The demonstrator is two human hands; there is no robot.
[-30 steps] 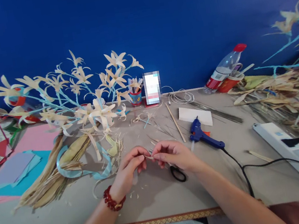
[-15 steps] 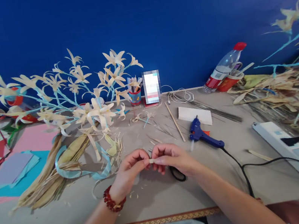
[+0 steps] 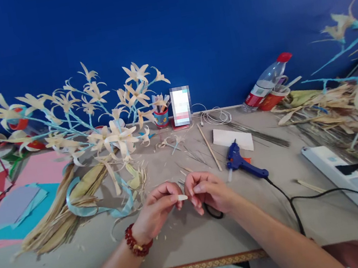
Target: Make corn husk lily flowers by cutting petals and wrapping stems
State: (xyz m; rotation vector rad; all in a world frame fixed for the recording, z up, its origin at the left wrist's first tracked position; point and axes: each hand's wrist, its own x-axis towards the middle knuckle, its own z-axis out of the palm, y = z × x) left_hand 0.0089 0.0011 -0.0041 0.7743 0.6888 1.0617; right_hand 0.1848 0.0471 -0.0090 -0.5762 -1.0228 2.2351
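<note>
My left hand (image 3: pixel 163 203) pinches a small pale petal-shaped strip (image 3: pixel 183 197) between thumb and forefinger, its narrow tip pointing right. Close beside that tip is my right hand (image 3: pixel 207 191), with loosely curled fingers, the thumb drawn back and nothing visible in them. A black scissor handle (image 3: pixel 214 211) shows partly under the right hand; the rest of the scissors is mostly hidden. To the left lie a light blue ribbon (image 3: pixel 104 209) and a bundle of dried husks (image 3: pixel 55 225).
Cream flowers on blue stems (image 3: pixel 121 137) spread across the back left. A blue glue gun (image 3: pixel 244 164) lies right of my hands, its cord running near my right forearm. A white power strip (image 3: pixel 342 189) and a tilted bottle (image 3: pixel 262 88) are farther right. Coloured paper (image 3: pixel 22 203) lies left.
The right thumb and fingers have drawn back from the pale strip, so more of it shows. My left hand still pinches it. The view has shifted slightly.
</note>
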